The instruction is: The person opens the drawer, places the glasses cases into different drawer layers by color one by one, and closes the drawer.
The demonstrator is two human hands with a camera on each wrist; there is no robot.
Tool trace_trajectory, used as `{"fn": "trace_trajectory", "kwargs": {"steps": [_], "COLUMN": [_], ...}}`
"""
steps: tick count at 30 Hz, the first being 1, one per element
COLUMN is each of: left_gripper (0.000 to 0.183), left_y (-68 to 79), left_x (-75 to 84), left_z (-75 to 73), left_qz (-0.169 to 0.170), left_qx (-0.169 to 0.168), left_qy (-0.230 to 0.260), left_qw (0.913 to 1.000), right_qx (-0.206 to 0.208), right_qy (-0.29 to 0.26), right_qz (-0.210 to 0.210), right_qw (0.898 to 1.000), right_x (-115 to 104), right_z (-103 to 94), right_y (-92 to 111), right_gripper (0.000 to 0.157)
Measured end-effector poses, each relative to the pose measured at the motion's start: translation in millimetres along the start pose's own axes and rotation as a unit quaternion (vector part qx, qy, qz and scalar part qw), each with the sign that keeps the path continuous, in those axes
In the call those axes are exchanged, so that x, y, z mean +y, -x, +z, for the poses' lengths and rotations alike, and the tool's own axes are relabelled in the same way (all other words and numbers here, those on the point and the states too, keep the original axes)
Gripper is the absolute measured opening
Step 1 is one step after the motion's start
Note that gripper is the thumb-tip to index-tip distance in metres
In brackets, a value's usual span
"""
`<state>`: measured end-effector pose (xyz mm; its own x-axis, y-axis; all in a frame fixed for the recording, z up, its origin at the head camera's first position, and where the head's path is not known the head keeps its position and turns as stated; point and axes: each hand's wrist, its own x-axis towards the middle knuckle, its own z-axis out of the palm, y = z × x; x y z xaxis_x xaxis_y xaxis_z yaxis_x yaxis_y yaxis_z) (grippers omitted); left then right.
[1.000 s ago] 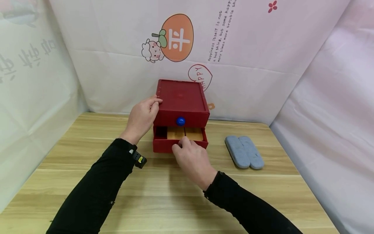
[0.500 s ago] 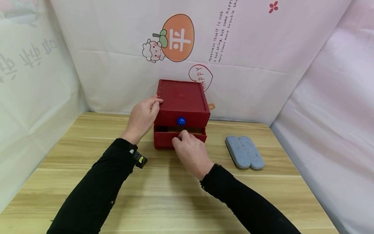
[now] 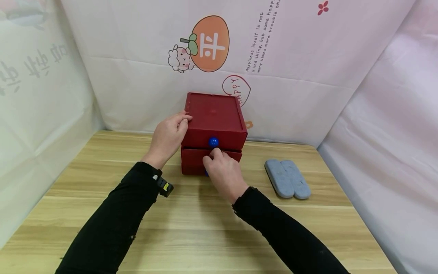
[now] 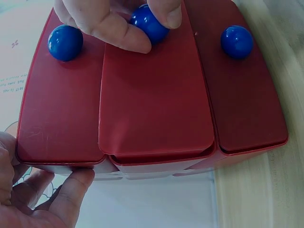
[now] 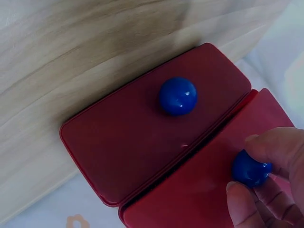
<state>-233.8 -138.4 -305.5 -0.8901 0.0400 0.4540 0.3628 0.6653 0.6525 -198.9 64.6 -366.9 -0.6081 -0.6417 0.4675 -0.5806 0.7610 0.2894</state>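
Observation:
A small red drawer cabinet [image 3: 213, 112] stands against the back wall sheet, with three drawers one above another, each with a round blue knob. My left hand [image 3: 167, 139] grips its upper left edge, fingers over the top and thumb against the side. Thumb and fingers of my right hand [image 3: 224, 173] pinch the blue knob [image 5: 249, 168] of the middle drawer [image 4: 156, 95]. That drawer sticks out slightly past the others, and its inside is hidden. The top drawer's knob [image 3: 213, 142] and the bottom drawer's knob [image 5: 178, 96] are untouched.
On the wooden table [image 3: 184, 236], right of the cabinet, lies a grey-blue object [image 3: 287, 179] made of two rounded oblong halves side by side. White printed sheets [image 3: 137, 83] hang behind and along both sides.
The middle drawer has slid back into the cabinet, hiding the light wooden-coloured pieces seen in it earlier. My right hand moved forward with it, while my left hand stayed on the cabinet.

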Motion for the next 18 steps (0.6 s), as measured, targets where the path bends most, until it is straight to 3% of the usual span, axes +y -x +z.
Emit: {"fn": "trace_trajectory", "kwargs": {"steps": [18], "left_gripper": [0.046], "left_y": [-1.5], "left_x": [-1.7], "left_z": [0.3], "left_qz": [-0.003], "left_qx": [-0.003], "left_qy": [-0.005], "left_qw": [1.0000], "right_qx": [0.036], "right_qy": [0.028], "right_qz": [-0.011], "right_qw": [0.999], "right_x": [3], "right_z": [15.1], "right_y": [-2], "right_gripper": [0.012]}}
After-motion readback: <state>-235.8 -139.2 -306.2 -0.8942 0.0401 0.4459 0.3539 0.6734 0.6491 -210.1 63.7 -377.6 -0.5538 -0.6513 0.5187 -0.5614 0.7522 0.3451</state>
